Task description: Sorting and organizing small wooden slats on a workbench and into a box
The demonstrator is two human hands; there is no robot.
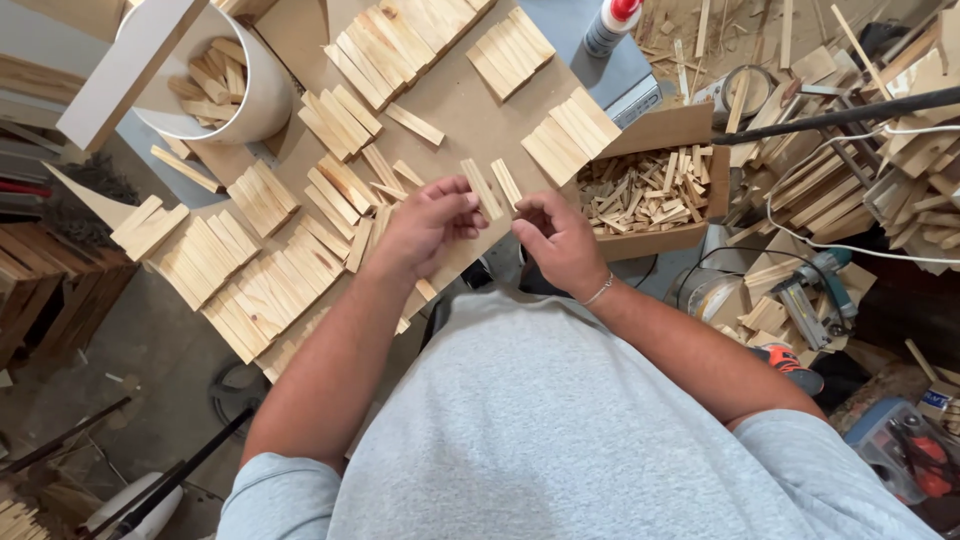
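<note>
At mid-frame, the left hand [425, 225] pinches one wooden slat [481, 189] and the right hand [560, 240] pinches another slat [507, 184], side by side. Beyond them lie slat stacks [385, 45] on the board [460, 110], a cardboard box [650, 190] of scraps at right, and a white bucket [250, 100] upper left.

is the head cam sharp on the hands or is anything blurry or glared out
Head view: left hand and right hand sharp, each pinching a wood strip; soft even light, faint shadows on the board, no glare; edges bend slightly.

One head-worn camera looks steeply down, close above the cardboard worktop [470, 110].
</note>
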